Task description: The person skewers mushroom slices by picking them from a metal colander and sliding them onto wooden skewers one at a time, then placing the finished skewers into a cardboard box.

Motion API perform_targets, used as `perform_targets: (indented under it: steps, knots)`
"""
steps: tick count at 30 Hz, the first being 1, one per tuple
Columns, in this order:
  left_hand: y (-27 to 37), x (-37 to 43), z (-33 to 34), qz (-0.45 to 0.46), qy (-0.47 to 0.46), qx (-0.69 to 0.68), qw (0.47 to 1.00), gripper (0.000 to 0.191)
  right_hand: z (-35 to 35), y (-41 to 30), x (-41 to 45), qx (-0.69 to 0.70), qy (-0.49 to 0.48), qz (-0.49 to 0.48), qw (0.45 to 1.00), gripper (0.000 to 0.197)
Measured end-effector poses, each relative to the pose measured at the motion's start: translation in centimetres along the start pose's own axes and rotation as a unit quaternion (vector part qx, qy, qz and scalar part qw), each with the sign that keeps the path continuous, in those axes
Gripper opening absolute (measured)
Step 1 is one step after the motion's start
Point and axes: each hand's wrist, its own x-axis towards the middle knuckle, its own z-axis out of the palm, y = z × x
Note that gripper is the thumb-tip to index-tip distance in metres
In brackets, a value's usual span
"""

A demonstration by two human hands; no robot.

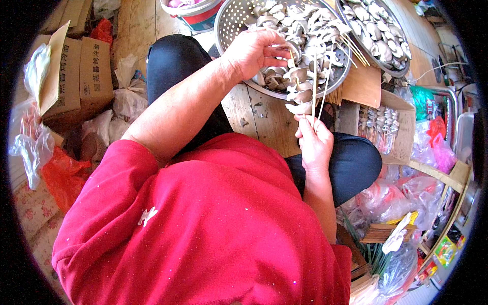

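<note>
My right hand (pixel 314 139) grips the lower ends of several thin wooden skewers, one of them threaded with grey oyster mushroom pieces (pixel 300 95). At the tip of that skewer, my left hand (pixel 261 53) has its fingers curled around a mushroom piece, over the near left side of a perforated metal colander (pixel 233 28). Loose mushrooms (pixel 301 26) fill much of the colander, and more skewers (pixel 356 49) stick out over its right rim. A second metal colander (pixel 402 70) of mushrooms stands to the right.
A cardboard box (pixel 406 129) at the right holds filled skewers (pixel 381 126). A wooden board (pixel 362 85) lies between it and the colanders. A bucket (pixel 198 15) stands at the top. Another cardboard box (pixel 80 76) and plastic bags (pixel 68 171) are at the left, more bags (pixel 385 198) at the lower right.
</note>
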Motion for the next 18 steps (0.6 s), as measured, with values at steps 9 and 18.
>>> perform_targets:
  steps: [9,18]
  knots:
    - [-1.2,1.2,-0.5,0.013,0.044,-0.053,0.998,0.011,0.0,-0.1,-0.2,-0.037,-0.001,-0.006,0.999,0.015]
    - [-1.4,0.7,-0.4,0.021,0.036,-0.064,0.997,0.013,-0.1,0.1,-0.2,-0.03,0.004,-0.016,0.999,0.015]
